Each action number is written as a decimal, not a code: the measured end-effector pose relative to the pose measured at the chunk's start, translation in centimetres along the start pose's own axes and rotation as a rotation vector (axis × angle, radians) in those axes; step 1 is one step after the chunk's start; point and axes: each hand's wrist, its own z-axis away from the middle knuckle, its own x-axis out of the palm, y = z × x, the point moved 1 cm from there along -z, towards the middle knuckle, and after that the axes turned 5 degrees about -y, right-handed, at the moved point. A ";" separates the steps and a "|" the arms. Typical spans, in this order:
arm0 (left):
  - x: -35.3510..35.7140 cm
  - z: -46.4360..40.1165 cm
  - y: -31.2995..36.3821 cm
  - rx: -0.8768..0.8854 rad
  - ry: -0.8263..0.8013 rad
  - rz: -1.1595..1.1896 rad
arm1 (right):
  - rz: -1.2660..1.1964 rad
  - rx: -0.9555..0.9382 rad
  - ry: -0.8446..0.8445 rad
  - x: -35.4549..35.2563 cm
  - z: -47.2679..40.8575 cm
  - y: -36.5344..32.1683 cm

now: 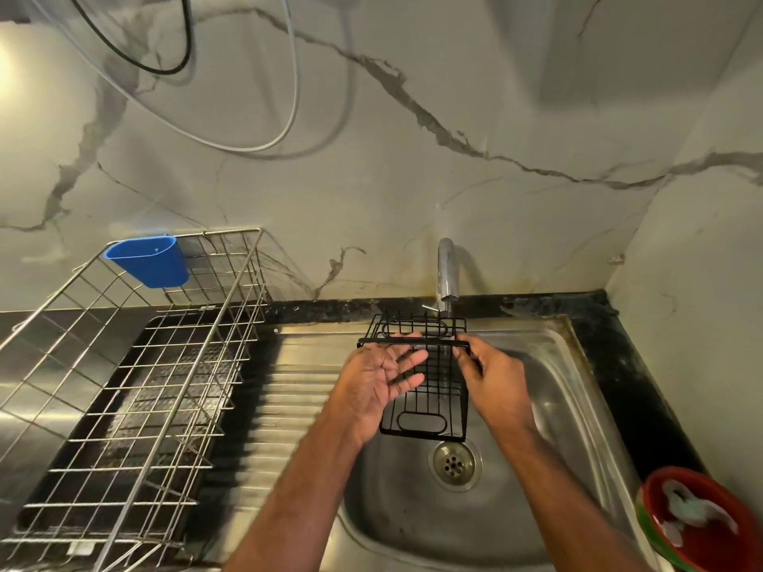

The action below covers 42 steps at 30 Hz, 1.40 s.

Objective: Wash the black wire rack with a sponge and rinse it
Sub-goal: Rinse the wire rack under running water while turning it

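Over the steel sink [557, 406], the black wire rack [429, 390] is held under the tap [448, 274], long axis running away from the body. Its right edge is pinched by the right hand [491, 386]; the left hand [380, 386] lies flat-fingered against the mesh.
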 end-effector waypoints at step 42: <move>4.9 -2.1 -1.4 -0.111 -0.111 -0.183 | -0.080 -0.015 0.268 -4.7 3.5 3.6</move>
